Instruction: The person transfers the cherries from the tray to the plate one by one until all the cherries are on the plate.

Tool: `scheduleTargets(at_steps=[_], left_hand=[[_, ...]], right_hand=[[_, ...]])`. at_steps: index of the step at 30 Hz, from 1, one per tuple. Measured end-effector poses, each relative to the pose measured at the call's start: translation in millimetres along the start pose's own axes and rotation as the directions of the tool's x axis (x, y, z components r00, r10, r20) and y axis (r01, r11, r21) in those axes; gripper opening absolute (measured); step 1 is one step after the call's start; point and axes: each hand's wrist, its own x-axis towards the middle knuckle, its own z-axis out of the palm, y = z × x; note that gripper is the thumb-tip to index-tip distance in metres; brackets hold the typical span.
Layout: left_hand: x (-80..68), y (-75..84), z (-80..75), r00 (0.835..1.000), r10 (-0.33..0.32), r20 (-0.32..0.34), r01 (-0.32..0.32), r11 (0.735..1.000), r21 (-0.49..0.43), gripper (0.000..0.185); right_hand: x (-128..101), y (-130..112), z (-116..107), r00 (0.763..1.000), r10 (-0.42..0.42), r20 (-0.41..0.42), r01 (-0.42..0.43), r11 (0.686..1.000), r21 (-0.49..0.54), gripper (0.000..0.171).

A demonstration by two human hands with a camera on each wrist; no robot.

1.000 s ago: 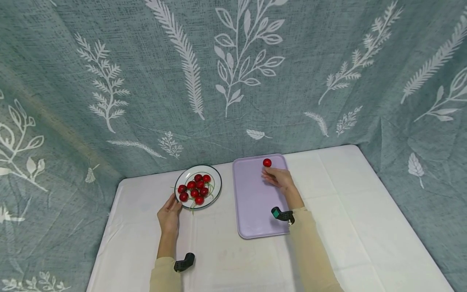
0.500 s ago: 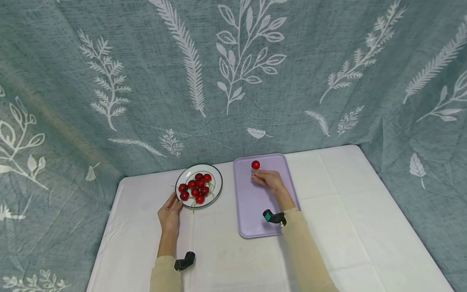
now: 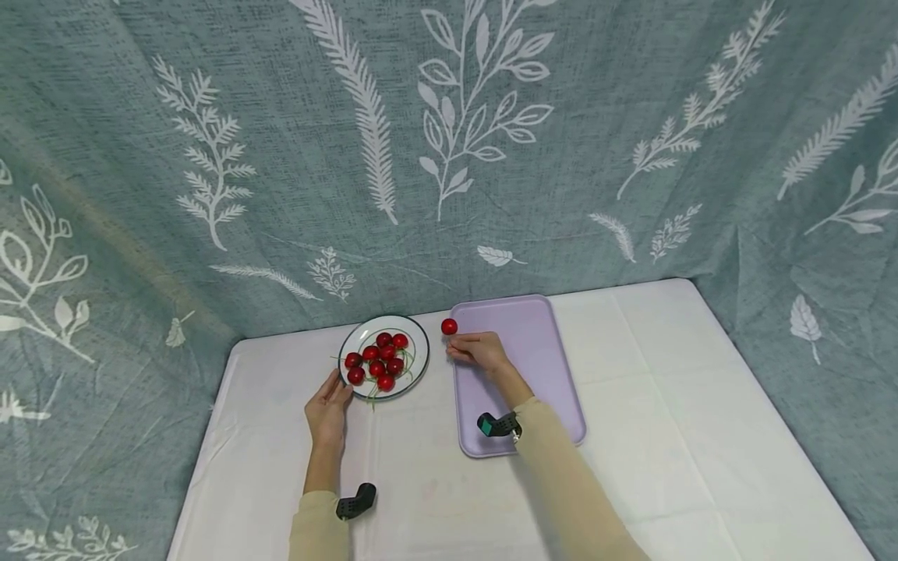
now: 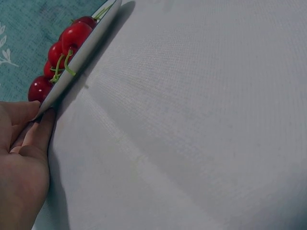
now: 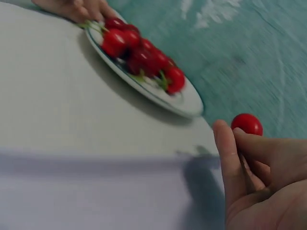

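In the head view a white plate with a dark rim carries a heap of red cherries with green stems. My left hand pinches the plate's near left edge, thumb on top and fingers underneath, as the left wrist view shows. A single red cherry is at the fingertips of my right hand, pinched between thumb and fingers; its stem is hidden by them. That hand is over the left edge of a lilac tray, just right of the plate.
A white cloth covers the table under plate and tray. Behind the table's far edge hangs a green curtain with white leaf prints. Both wrists wear small black cameras, the right one over the tray.
My right hand has carried the cherry leftward across the tray, from its right part to its left edge, close to the plate. My left hand has stayed at the plate's edge.
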Motion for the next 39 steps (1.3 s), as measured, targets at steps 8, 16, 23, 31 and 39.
scheduleTargets(at_steps=[8, 16, 23, 31, 39], left_hand=[[-2.4, 1.0, 0.3, 1.000, -0.003, -0.001, 0.003, 1.000, 0.019, 0.052], [-1.2, 0.2, -0.1, 1.000, 0.017, -0.002, -0.017, 1.000, 0.024, 0.053], [-3.0, 3.5, 3.4, 1.000, 0.008, -0.016, -0.008, 1.000, 0.019, 0.053], [-5.6, 4.6, 7.2, 1.000, -0.003, -0.023, 0.004, 1.000, 0.022, 0.052], [-4.1, 5.0, 5.7, 1.000, 0.002, -0.024, -0.002, 0.999, 0.033, 0.052]], right_hand=[[3.1, 4.8, 32.4, 1.000, -0.026, 0.018, 0.027, 0.997, -0.069, 0.024], [-1.9, -5.1, 45.3, 0.997, -0.040, 0.072, 0.047, 0.994, -0.101, 0.024], [5.1, -8.2, 55.2, 0.996, -0.020, 0.090, 0.035, 0.985, -0.168, 0.026], [123.6, 103.1, 39.0, 0.983, -0.129, 0.131, 0.151, 0.974, -0.172, 0.017], [41.5, 30.9, 62.8, 0.991, -0.060, 0.121, 0.092, 0.956, -0.280, 0.021]])
